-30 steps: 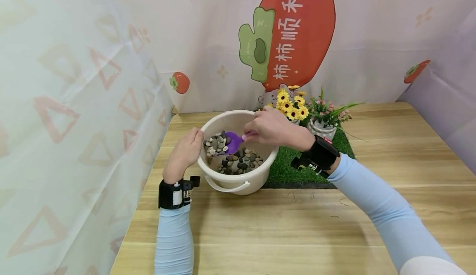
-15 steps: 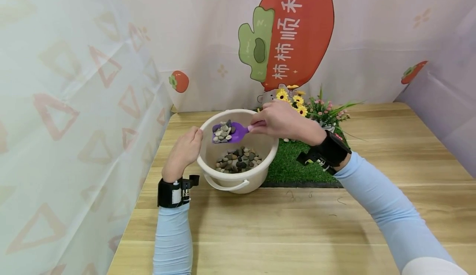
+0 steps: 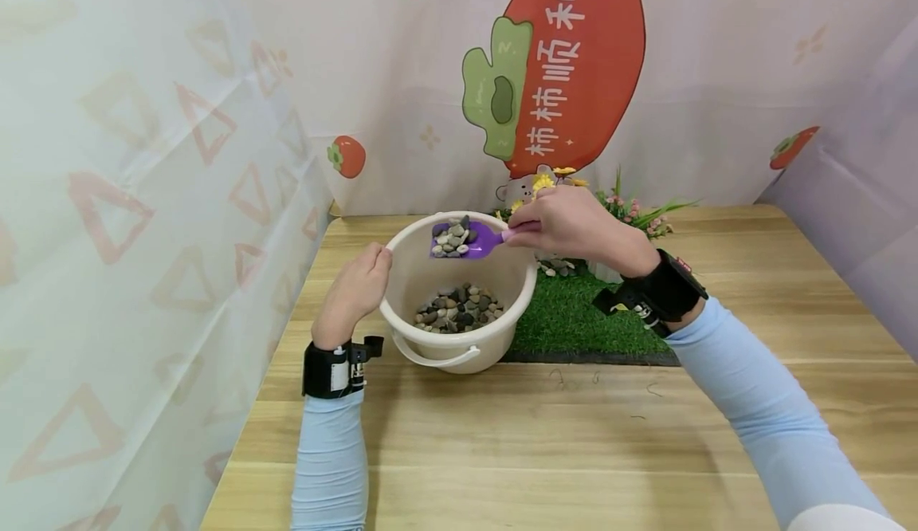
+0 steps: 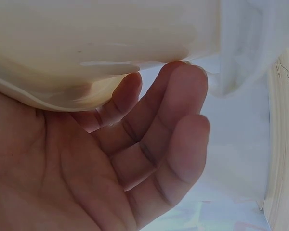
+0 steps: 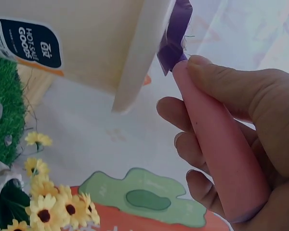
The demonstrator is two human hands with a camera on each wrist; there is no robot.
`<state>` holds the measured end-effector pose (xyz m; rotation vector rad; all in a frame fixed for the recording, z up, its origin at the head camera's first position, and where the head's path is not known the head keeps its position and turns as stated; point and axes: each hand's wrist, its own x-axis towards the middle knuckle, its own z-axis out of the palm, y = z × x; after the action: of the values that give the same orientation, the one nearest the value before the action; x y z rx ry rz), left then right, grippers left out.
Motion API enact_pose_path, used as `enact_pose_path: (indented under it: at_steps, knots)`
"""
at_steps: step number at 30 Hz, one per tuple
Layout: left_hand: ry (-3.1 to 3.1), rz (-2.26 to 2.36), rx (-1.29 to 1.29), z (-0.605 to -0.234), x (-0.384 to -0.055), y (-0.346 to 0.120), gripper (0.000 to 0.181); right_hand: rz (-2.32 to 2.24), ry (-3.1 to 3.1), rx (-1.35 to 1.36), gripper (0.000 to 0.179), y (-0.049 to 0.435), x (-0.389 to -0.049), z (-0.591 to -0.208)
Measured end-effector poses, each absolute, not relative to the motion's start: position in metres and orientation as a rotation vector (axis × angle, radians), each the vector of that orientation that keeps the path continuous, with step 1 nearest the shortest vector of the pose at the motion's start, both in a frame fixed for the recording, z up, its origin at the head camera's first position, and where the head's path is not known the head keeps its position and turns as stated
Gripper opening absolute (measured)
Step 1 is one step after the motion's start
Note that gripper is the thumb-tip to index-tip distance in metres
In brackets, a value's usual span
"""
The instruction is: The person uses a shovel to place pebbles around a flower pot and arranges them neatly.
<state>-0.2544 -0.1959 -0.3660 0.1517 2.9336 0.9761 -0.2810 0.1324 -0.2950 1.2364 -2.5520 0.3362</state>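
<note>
A cream plastic bucket (image 3: 495, 348) stands on the table in the head view, with pebbles (image 3: 459, 309) lying on its bottom. My left hand (image 3: 356, 292) holds the bucket's left rim; in the left wrist view its fingers (image 4: 185, 149) curl against the bucket wall. My right hand (image 3: 577, 224) grips a small shovel (image 3: 486, 241) with a purple blade. Its pink handle (image 5: 221, 149) lies inside the curled fingers in the right wrist view. Heaped on the blade is a load of grey pebbles (image 3: 452, 239), level with the bucket's far rim and over its opening.
Right of the bucket lies an artificial grass mat (image 3: 574, 324) with a few stones (image 3: 555, 266) on it. Yellow flowers (image 5: 45, 209) and a pink-flowered plant (image 3: 631, 210) stand at its back, partly behind my right hand. The wooden table (image 3: 502, 443) meets printed cloth walls.
My right hand has lifted the loaded shovel from low in the bucket and carried it right and away from me, towards the far rim. My left hand has stayed on the rim.
</note>
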Motion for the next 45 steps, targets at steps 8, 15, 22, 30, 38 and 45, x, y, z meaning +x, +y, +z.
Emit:
enact_pose_path:
  at_steps: [8,15,22,30,38,45]
  knots:
    - [2.942,0.954,0.139,-0.366,-0.254,-0.196,0.046,0.343,-2.596,1.172,0.011,0.151,-0.281,-0.291]
    - [2.933,0.953,0.126,-0.365,-0.255,-0.196,0.046,0.386,-2.624,1.124,0.01,0.166,-0.284,-0.29]
    - [2.928,0.962,0.126,-0.364,-0.255,-0.196,0.046,0.404,-2.668,1.03,0.015,0.182,-0.283,-0.292]
    - [2.937,0.946,0.132,-0.362,-0.255,-0.196,0.046,0.461,-2.718,0.932,0.015,0.204,-0.278,-0.301]
    - [2.929,0.959,0.146,-0.365,-0.252,-0.196,0.046,0.511,-2.778,0.84,0.02,0.223,-0.27,-0.314]
    - [2.94,0.97,0.159,-0.366,-0.252,-0.196,0.045,0.587,-2.778,0.769,0.018,0.236,-0.264,-0.326]
